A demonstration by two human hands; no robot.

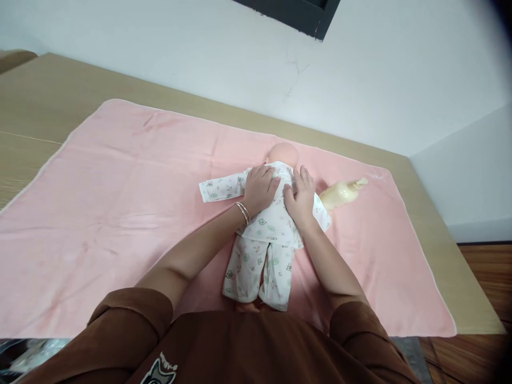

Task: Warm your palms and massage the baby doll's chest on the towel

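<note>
Doll (269, 230) in white patterned clothes (245, 264) lies stretched out on a pink blanket (120, 181) spread over a wooden table (452, 277). The left hand (261, 188) and right hand (303, 198) rest side by side on its upper body, fingers loosely extended, neither clenched nor grasping anything. A pale yellow bottle (341, 195) sits just beside the sleeve (323, 213) nearer the right hand.

Soft light, faint shadows, dark right corners
</note>
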